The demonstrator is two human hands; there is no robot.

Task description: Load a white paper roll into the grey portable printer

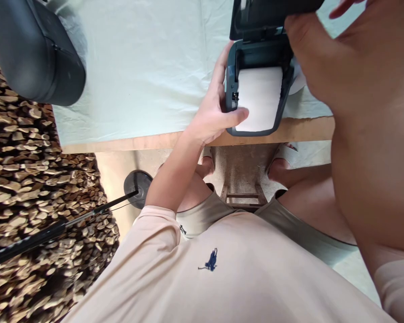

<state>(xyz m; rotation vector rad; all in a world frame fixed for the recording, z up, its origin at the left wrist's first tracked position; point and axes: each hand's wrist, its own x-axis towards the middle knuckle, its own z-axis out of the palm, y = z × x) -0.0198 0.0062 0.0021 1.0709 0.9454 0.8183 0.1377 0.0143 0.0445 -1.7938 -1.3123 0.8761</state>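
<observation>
A dark portable receipt printer (232, 123) is held over the near edge of the table, its lid (259, 20) swung up and back. Inside the bay lies a white paper roll (261, 96). My left hand (215, 107) wraps the printer's left side, with the thumb resting on the paper's lower left. At the upper right, my right hand (323, 54) has its thumb against the lid's right edge by the hinge; most of its fingers are hidden or cut off by the frame. Something white shows partly behind the printer's right side.
A pale green cloth (138, 76) covers the table, with a bare wooden edge (128, 144) towards me. A dark rounded case (54, 58) stands at the upper left. Below are a black stand with a round base (138, 181), stacked firewood (37, 170) and a wooden stool (244, 196).
</observation>
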